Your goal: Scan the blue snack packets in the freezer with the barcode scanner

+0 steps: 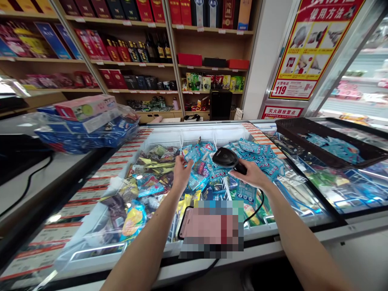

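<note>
My right hand [250, 173] is wrapped round the handle of a black barcode scanner [224, 157], its head tilted to the left over the freezer. A cable runs down from it past my wrist. My left hand [183, 171] is closed at the edge of a light-blue ice cream packet [194, 153], thumb and fingers pinched together. Below both hands lies a chest freezer [233, 130] full of wrapped ice creams, with many blue packets [251, 151] behind the scanner. Between my forearms sits a phone [187, 223], largely covered by a pixelated patch.
Blue bags and a pink box [86, 107] are stacked on the freezer's left side. A dark tray [291, 129] holding blue packets rests at the right. Behind stand shelves [136, 62] of boxes and bottles, and a red poster [315, 48] hangs on the right.
</note>
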